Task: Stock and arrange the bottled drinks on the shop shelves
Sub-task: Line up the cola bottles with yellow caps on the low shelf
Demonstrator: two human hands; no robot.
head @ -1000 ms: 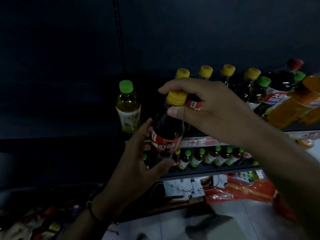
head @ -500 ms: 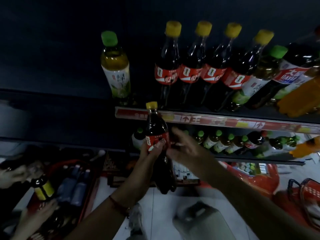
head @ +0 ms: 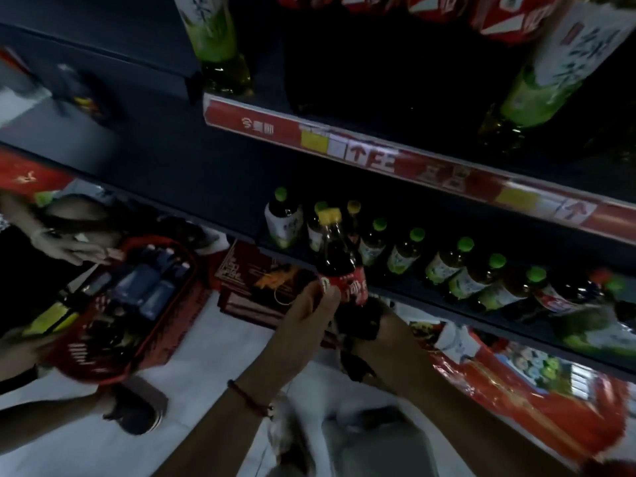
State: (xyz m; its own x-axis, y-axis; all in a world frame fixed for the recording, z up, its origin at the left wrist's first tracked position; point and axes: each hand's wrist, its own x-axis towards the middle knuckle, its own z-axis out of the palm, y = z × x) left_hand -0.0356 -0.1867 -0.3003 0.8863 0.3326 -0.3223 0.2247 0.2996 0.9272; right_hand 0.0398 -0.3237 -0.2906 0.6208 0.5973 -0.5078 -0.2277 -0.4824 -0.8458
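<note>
Since the previous frame we have tilted our view downward, so the upper shelf's bottles now show only their lower halves, and the dark bottle [head: 339, 259] has come down to the level of the lower shelf [head: 447, 306]. Our left hand [head: 311, 313] grips this yellow-capped bottle at its red label, fingers curled around the left side. Our right hand [head: 364, 323] sits under and behind the bottle's dark base; much of it is in shadow, and we cannot tell whether its fingers close on the bottle or merely support it. The bottle stands roughly upright, just in front of the left end of a row of green-capped bottles [head: 406, 251] on the lower shelf. A red price strip [head: 378, 160] runs along the upper shelf edge. A red thread bracelet [head: 249, 399] circles our left wrist. At far left, a red basket [head: 120, 339] holds blue-toned bottles, with another person's hand [head: 65, 244] above it.
</note>
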